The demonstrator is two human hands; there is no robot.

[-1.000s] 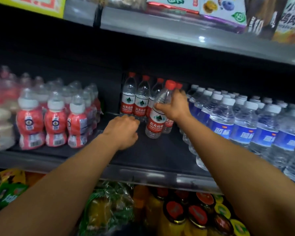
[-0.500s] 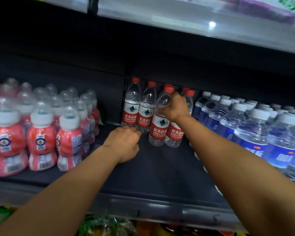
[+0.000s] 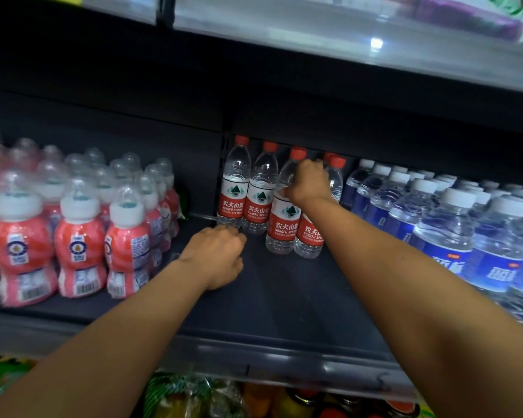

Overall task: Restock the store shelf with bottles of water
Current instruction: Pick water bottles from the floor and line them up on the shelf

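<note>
Several clear water bottles with red caps and red labels stand at the back of a dark shelf (image 3: 284, 303). My right hand (image 3: 310, 182) is closed around the shoulder of the front red-label bottle (image 3: 284, 224), which stands upright on the shelf beside another one (image 3: 310, 236). Two more red-label bottles (image 3: 234, 191) stand to the left, further back. My left hand (image 3: 216, 254) rests on the shelf just in front of them, fingers curled in a fist with nothing in it.
Blue-label water bottles (image 3: 447, 233) fill the shelf's right side. Small pink drink bottles (image 3: 79, 236) with white caps crowd the left. A shelf edge (image 3: 344, 49) hangs overhead. Below the front rail (image 3: 254, 360) lie colourful packets and jars.
My right hand has set the tilted red-label bottle upright further back, next to the other bottles. My left hand has stayed in place. The view has shifted down slightly.
</note>
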